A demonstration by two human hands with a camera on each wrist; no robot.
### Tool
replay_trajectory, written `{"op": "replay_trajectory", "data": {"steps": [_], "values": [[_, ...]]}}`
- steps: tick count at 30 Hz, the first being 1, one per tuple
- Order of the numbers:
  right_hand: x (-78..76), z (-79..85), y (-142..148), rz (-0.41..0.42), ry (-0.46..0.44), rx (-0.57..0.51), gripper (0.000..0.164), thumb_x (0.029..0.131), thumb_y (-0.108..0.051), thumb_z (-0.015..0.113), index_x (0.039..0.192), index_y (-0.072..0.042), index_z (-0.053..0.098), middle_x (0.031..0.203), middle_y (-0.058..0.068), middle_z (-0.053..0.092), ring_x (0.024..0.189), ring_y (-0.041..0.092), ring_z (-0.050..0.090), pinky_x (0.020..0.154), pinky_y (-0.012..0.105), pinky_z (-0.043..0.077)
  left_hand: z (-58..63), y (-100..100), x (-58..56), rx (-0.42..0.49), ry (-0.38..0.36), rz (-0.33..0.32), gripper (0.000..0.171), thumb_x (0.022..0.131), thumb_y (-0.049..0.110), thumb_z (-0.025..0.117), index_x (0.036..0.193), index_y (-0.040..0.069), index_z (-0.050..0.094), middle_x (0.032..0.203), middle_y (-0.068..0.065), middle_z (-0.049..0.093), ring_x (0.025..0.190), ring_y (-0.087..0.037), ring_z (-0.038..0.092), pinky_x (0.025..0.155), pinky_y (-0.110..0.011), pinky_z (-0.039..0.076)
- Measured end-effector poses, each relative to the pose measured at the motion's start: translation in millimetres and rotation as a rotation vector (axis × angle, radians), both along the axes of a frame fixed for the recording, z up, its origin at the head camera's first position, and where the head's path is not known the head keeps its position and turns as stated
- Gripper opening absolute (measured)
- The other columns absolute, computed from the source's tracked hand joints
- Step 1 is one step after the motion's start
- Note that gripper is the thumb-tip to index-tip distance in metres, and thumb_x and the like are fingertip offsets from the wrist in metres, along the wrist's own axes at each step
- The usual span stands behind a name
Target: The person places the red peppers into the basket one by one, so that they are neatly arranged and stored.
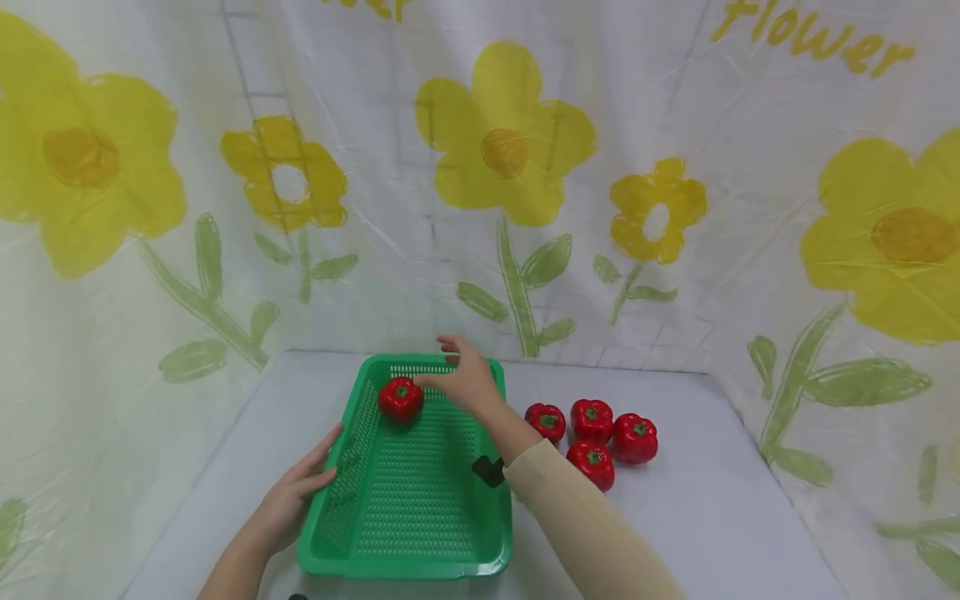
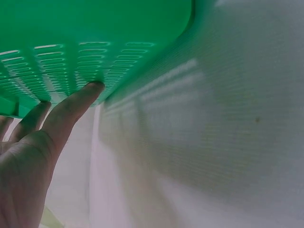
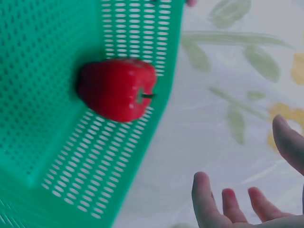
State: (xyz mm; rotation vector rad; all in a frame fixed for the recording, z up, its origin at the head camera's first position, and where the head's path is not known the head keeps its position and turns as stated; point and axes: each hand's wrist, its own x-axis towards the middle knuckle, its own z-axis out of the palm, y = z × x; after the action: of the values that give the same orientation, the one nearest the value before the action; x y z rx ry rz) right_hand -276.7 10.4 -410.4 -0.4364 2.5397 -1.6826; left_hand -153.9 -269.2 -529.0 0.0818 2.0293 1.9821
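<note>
A green plastic basket (image 1: pixel 420 569) with slotted walls stands on the table, one red bell pepper (image 1: pixel 401 401) in its far left corner. My left hand (image 1: pixel 294 497) lies along the basket's left side; the left wrist view has its extended fingers (image 2: pixel 71 109) against the slotted outer wall. Over the far part of the basket is my right hand (image 1: pixel 468 379), fingers spread and holding nothing. In the right wrist view this hand's fingers (image 3: pixel 204 197) stand apart from the pepper (image 3: pixel 118 90), whose green stem shows.
Several more red bell peppers (image 1: pixel 591 421) sit in a group on the white table (image 1: pixel 675 533), right of the basket. Behind the table hangs a white curtain (image 1: pixel 390 275) painted with yellow flowers. A small black object (image 1: pixel 489 472) shows by the right wrist.
</note>
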Motion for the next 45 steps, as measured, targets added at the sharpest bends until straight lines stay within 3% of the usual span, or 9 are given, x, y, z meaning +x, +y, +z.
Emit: {"op": "replay_trajectory", "data": {"steps": [6,15,24,28,34,39,45], "values": [[14.7,9.9,14.5,0.019,0.035,-0.067,0.068,0.085,-0.029,0.083,0.144,-0.019,0.052,0.144,0.006,0.056,0.134,0.031,0.053,0.103,0.048,0.052,-0.8,1.3,1.2,0.004,-0.017,0.006,0.067,0.106,0.027,0.045,0.164,0.028,0.010,0.171,-0.005,-0.002,0.156,-0.037,-0.007,0.119,-0.055,0.011],[37.2,10.2,37.7,0.013,0.096,-0.122,0.064,0.087,-0.029,0.081,0.144,-0.022,0.052,0.143,0.000,0.058,0.132,0.023,0.055,0.102,0.047,0.053,0.2,0.9,0.1,-0.007,-0.002,0.018,0.068,0.106,0.029,0.046,0.164,0.027,0.011,0.171,-0.004,-0.002,0.156,-0.038,-0.007,0.119,-0.055,0.010],[53.1,8.9,64.0,-0.001,0.118,-0.132,0.068,0.086,-0.026,0.083,0.146,-0.023,0.050,0.142,0.000,0.058,0.132,0.023,0.055,0.104,0.051,0.051,-1.8,-1.1,2.0,-0.025,-0.002,-0.006,0.067,0.107,0.028,0.044,0.164,0.027,0.008,0.171,-0.006,-0.002,0.155,-0.039,-0.004,0.117,-0.044,0.024],[57.0,8.4,76.5,-0.011,0.141,-0.158,0.067,0.086,-0.031,0.082,0.145,-0.026,0.051,0.140,-0.003,0.059,0.132,0.020,0.055,0.104,0.052,0.051,-0.5,-1.0,0.4,-0.025,0.020,-0.010,0.068,0.106,0.028,0.045,0.164,0.026,0.009,0.171,-0.007,-0.002,0.155,-0.040,-0.003,0.117,-0.050,0.021],[65.5,-0.9,99.5,-0.048,0.201,-0.174,0.059,0.089,-0.034,0.078,0.142,-0.029,0.052,0.139,-0.003,0.060,0.131,0.018,0.056,0.103,0.049,0.053,-0.4,0.6,-0.6,-0.034,0.012,-0.003,0.068,0.106,0.028,0.044,0.164,0.026,0.009,0.171,-0.006,-0.001,0.156,-0.038,-0.003,0.117,-0.047,0.019],[73.1,-11.0,119.9,-0.108,0.211,-0.161,0.056,0.090,-0.038,0.077,0.140,-0.032,0.053,0.139,-0.006,0.060,0.131,0.017,0.057,0.102,0.049,0.054,-1.0,1.7,0.2,-0.022,0.011,0.011,0.067,0.106,0.026,0.045,0.164,0.024,0.010,0.171,-0.007,-0.002,0.155,-0.039,-0.005,0.119,-0.055,0.012],[82.7,-24.0,141.0,-0.167,0.220,-0.110,0.057,0.089,-0.034,0.079,0.140,-0.031,0.054,0.138,-0.006,0.061,0.130,0.018,0.057,0.100,0.050,0.054,0.2,2.0,0.4,-0.030,0.035,0.019,0.066,0.106,0.027,0.045,0.164,0.023,0.012,0.171,-0.007,0.000,0.155,-0.039,-0.004,0.119,-0.057,0.012]]}}
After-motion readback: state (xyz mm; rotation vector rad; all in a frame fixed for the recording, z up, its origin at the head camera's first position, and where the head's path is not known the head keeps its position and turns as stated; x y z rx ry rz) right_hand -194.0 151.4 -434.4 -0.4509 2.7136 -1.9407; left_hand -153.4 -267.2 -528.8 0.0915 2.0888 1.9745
